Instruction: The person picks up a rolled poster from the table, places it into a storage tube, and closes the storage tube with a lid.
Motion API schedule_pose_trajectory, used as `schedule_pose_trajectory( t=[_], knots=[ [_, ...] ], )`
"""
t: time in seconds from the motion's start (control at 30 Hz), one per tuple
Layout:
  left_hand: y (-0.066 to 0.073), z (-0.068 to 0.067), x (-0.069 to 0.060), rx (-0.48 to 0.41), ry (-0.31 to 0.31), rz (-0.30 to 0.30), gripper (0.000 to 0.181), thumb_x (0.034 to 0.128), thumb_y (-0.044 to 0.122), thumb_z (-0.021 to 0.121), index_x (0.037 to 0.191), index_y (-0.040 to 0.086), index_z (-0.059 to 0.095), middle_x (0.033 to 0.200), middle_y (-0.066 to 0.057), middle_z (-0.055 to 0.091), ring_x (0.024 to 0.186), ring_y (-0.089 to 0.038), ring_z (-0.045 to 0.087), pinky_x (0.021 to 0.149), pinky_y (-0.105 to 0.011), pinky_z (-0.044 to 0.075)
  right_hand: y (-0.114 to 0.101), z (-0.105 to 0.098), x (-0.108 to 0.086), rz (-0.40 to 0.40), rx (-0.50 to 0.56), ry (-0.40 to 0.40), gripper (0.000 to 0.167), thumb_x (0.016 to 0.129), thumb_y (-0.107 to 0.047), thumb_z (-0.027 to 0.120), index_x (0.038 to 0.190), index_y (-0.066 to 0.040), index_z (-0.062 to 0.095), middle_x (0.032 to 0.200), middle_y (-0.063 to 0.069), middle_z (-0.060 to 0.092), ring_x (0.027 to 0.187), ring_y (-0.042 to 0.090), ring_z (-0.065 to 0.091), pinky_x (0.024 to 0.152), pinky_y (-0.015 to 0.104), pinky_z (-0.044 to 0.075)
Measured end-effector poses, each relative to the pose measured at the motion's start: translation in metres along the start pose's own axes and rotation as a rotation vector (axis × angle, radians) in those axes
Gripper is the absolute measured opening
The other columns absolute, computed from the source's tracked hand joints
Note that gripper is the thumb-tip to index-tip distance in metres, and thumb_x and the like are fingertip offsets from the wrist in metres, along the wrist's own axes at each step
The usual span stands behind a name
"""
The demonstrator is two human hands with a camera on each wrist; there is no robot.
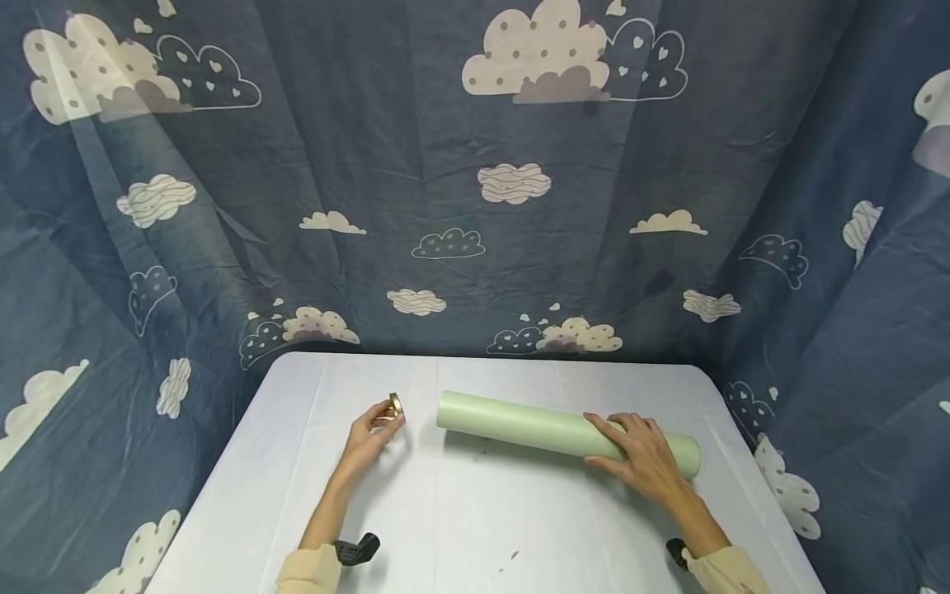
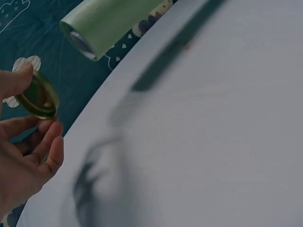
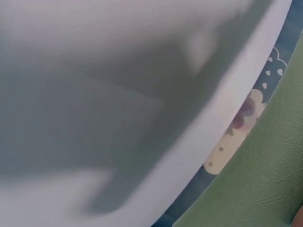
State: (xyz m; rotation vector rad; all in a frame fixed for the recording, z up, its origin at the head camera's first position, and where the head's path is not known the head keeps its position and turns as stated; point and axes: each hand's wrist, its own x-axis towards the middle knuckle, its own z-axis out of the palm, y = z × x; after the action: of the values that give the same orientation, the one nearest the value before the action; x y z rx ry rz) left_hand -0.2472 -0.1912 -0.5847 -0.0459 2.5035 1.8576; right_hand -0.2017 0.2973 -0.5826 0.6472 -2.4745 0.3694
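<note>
In the head view a long pale green roll (image 1: 527, 425) lies crosswise above the white table. Its surface looks finely grained, and its left end shows a hollow opening in the left wrist view. My right hand (image 1: 641, 458) grips it near its right end, thumb on the near side and fingers over the top. A round gold-coloured metal lid (image 2: 39, 97) is pinched upright between the thumb and fingers of my left hand (image 1: 369, 437), a short way left of the roll's open end. The right wrist view shows mostly the roll's green surface (image 3: 265, 175), with a fingertip at the corner.
Beneath both hands is a white-covered table (image 1: 460, 528) with rounded far corners and a few small dark marks. A dark blue cloth (image 1: 445, 289) printed with clouds hangs behind it and at both sides. The roll's shadow falls on the table, apart from the roll.
</note>
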Motion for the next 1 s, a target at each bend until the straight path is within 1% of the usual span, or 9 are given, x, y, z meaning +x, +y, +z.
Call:
schedule_pose_trajectory(
  t=[0.1,0.23,0.37,0.5,0.57,0.7,0.83,0.9,1.0],
  knots=[
    [0.0,0.006,-0.002,0.0,-0.072,0.021,0.053,0.0982,0.022,0.071,0.143,-0.001,0.057,0.125,-0.018,0.067,0.106,-0.017,0.064,0.076,-0.024,0.053,-0.003,0.001,0.002,0.001,0.016,0.002,0.078,0.076,-0.059,0.082,0.145,-0.029,0.062,0.108,0.01,0.069,0.098,0.03,0.065,0.08,0.048,0.047],
    [0.001,0.012,-0.003,-0.023,-0.126,0.036,0.05,0.0982,0.022,0.071,0.141,0.001,0.059,0.122,-0.016,0.07,0.103,-0.013,0.064,0.075,-0.024,0.053,-0.007,0.003,0.004,0.003,0.032,0.004,0.079,0.074,-0.057,0.084,0.145,-0.029,0.062,0.107,0.01,0.069,0.097,0.03,0.065,0.081,0.048,0.047],
    [0.004,0.015,-0.005,-0.064,-0.148,0.024,0.052,0.0979,0.023,0.072,0.143,0.001,0.058,0.123,-0.017,0.07,0.103,-0.012,0.063,0.075,-0.024,0.052,-0.011,0.004,0.007,-0.003,0.041,0.001,0.079,0.073,-0.055,0.085,0.144,-0.028,0.063,0.108,0.01,0.069,0.097,0.029,0.065,0.081,0.048,0.048],
    [0.008,0.015,-0.005,-0.079,-0.149,0.019,0.054,0.0979,0.026,0.072,0.144,0.003,0.057,0.127,-0.015,0.069,0.106,-0.014,0.062,0.077,-0.025,0.053,-0.013,0.005,0.009,-0.013,0.054,0.001,0.078,0.073,-0.055,0.085,0.143,-0.027,0.064,0.108,0.01,0.07,0.097,0.029,0.066,0.081,0.048,0.048],
    [0.009,0.014,-0.004,-0.072,-0.157,0.028,0.054,0.0978,0.027,0.073,0.145,0.005,0.057,0.128,-0.014,0.068,0.108,-0.016,0.062,0.079,-0.026,0.053,-0.015,0.005,0.01,-0.017,0.055,0.004,0.077,0.073,-0.056,0.085,0.141,-0.026,0.065,0.108,0.01,0.07,0.097,0.029,0.066,0.081,0.048,0.049],
    [0.011,0.013,-0.003,-0.055,-0.19,0.054,0.055,0.0987,0.026,0.071,0.147,0.004,0.055,0.132,-0.014,0.067,0.112,-0.02,0.062,0.082,-0.026,0.053,-0.016,0.006,0.01,-0.019,0.05,0.002,0.076,0.073,-0.057,0.085,0.14,-0.025,0.066,0.108,0.01,0.07,0.098,0.03,0.067,0.081,0.048,0.049],
    [0.01,0.011,-0.003,-0.048,-0.221,0.064,0.057,0.0994,0.025,0.071,0.149,0.004,0.053,0.135,-0.015,0.066,0.111,-0.018,0.063,0.085,-0.03,0.056,-0.017,0.008,0.01,-0.021,0.056,-0.003,0.076,0.073,-0.055,0.086,0.141,-0.027,0.065,0.11,0.01,0.07,0.099,0.03,0.067,0.081,0.048,0.049],
    [0.009,0.01,-0.002,-0.043,-0.235,0.077,0.057,0.0999,0.024,0.07,0.15,0.004,0.053,0.134,-0.016,0.066,0.111,-0.016,0.063,0.084,-0.03,0.057,-0.018,0.009,0.011,-0.023,0.061,0.001,0.076,0.073,-0.055,0.086,0.141,-0.026,0.066,0.11,0.01,0.07,0.099,0.03,0.067,0.081,0.048,0.049],
    [0.009,0.009,-0.002,-0.036,-0.254,0.077,0.057,0.0999,0.026,0.07,0.15,0.006,0.053,0.134,-0.015,0.066,0.112,-0.014,0.063,0.085,-0.029,0.058,-0.018,0.01,0.01,-0.025,0.067,0.008,0.077,0.073,-0.056,0.085,0.141,-0.026,0.066,0.11,0.01,0.07,0.099,0.03,0.067,0.082,0.048,0.049]
  ],
)
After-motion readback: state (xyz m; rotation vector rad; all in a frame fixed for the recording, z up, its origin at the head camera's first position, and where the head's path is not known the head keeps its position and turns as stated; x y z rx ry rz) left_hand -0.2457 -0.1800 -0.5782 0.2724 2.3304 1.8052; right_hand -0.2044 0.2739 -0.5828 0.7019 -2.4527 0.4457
